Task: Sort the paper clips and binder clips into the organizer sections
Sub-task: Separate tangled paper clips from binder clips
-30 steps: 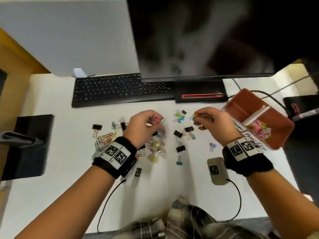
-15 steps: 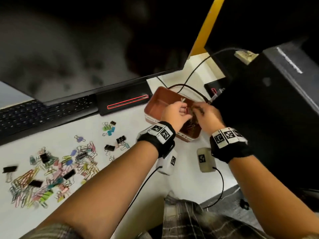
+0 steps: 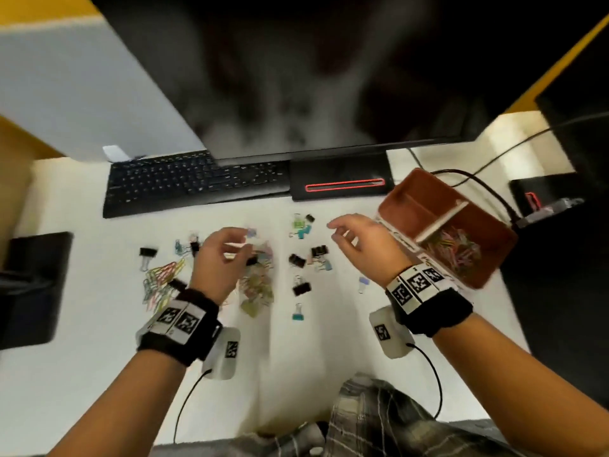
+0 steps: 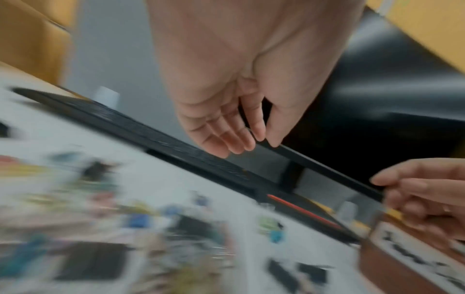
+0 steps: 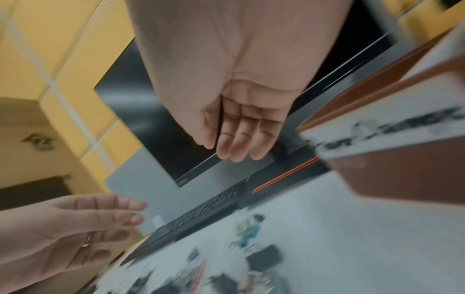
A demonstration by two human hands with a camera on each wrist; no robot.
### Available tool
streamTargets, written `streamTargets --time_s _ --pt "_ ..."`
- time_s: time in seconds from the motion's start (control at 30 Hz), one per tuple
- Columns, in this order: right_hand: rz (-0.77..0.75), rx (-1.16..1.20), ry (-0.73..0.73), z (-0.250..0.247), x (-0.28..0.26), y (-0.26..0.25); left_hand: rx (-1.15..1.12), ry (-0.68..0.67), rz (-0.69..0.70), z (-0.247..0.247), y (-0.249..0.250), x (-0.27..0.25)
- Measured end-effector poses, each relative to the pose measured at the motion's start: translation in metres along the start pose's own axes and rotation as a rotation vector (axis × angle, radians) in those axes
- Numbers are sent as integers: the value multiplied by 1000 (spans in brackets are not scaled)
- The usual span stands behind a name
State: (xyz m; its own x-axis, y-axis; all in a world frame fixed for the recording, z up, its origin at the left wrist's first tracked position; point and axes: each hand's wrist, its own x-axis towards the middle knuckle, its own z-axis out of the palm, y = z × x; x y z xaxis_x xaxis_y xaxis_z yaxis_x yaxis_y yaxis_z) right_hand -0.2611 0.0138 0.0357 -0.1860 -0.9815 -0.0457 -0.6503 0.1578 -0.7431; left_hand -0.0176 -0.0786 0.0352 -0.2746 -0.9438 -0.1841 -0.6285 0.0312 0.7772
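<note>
A brown organizer (image 3: 491, 258) stands at the right of the white desk. Its near section holds several coloured paper clips (image 3: 451, 249); its far section (image 3: 403, 201) looks bare. My left hand (image 3: 240, 247) hovers over a mixed pile of clips (image 3: 258, 288), fingers relaxed and holding nothing, as the left wrist view (image 4: 239, 141) confirms. Just left of the organizer, my right hand (image 3: 336, 230) is also open and bare, as in the right wrist view (image 5: 234, 149). A heap of paper clips (image 3: 161, 278) lies at the left. Black binder clips (image 3: 301, 288) are scattered between the hands.
A black keyboard (image 3: 191, 183) and monitor base (image 3: 342, 184) line the back, under a dark monitor (image 3: 296, 77). A black cable (image 3: 478, 183) runs behind the organizer. A black object (image 3: 29, 285) sits at the left edge. Both wrist views are motion-blurred.
Both hands were over the organizer's near section; they have come back left over the desk, empty. The clips they held a second ago are gone from the fingers.
</note>
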Motion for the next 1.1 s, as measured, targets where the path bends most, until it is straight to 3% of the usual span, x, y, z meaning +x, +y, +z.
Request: streamTargets --time_s 0.13,0.27,0.43,0.57,0.77,1.0,1.1 --pt "-46 -63 -241 56 31 -41 219 123 -175 -73 -94 -1" --pt "-86 -107 -331 107 59 -76 272 161 -296 -118 -160 -2" --pt "-117 -237 -488 172 90 -107 255 67 -405 -129 -191 10" --pt "-48 -367 -548 208 103 -120 274 -17 -332 -120 -201 19" --pt "67 -324 -446 237 110 -130 267 -24 -191 -110 -198 30" --pt "167 -250 -417 237 112 -129 247 -59 -84 -107 -201 42" --pt "243 -171 -398 231 109 -126 213 -53 -100 -110 -200 42"
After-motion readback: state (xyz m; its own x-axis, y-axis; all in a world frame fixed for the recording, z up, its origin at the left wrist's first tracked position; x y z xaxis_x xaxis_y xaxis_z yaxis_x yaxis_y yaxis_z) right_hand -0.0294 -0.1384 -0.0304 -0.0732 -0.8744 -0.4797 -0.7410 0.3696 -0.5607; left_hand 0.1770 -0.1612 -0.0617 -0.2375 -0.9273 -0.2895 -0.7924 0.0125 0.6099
